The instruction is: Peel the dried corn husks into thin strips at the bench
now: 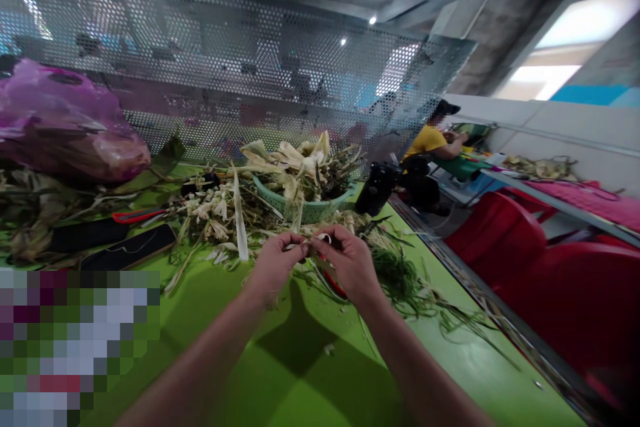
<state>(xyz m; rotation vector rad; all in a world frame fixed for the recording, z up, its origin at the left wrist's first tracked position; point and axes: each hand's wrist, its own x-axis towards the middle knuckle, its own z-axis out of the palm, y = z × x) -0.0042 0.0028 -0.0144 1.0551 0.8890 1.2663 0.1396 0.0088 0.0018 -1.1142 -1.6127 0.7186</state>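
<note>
My left hand (276, 261) and my right hand (350, 260) meet over the green table (280, 360), both with fingers pinched together on a thin pale strip of leaf (316, 240) held between them. A red-handled tool (336, 283) shows just under my right hand; whether the hand grips it I cannot tell. Right behind the hands stands a teal basket (310, 208) heaped with pale husks and leaves. Loose pale stalks (220, 210) lie to the left of it, and thin green stems (405, 277) lie to the right of my right hand.
A purple plastic bag (65, 123) sits at the far left. Two dark phones (127, 248) and red-handled scissors (137, 215) lie on the left. A perforated metal screen (240, 73) backs the table. A person in a yellow shirt (430, 143) sits at right, near red chairs (540, 267).
</note>
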